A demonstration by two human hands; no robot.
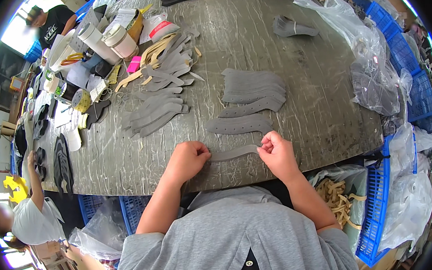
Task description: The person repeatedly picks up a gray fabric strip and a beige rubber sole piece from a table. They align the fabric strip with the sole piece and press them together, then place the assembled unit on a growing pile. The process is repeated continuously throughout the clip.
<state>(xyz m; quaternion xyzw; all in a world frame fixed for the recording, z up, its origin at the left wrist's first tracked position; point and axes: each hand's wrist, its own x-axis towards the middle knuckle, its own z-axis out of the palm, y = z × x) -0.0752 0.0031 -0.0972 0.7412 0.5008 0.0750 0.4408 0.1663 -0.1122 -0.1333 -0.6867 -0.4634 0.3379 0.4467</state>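
A narrow, slightly curved grey strip (233, 154) lies across the space between my hands, near the table's front edge. My left hand (188, 160) pinches its left end, and my right hand (276, 153) pinches its right end. Just beyond it lies a wider grey piece with a row of small holes (239, 124). Behind that, more holed grey pieces overlap in a fanned stack (253, 86). To the left, plain grey strips (156, 114) rest in a loose pile, with grey and tan strips (167, 60) heaped farther back.
White canisters (119, 42), tape and papers crowd the table's back left. A bundled grey stack (294, 26) stands at the back right. Clear plastic bags (373, 72) and blue crates (402, 52) line the right edge. Two other people are at the left.
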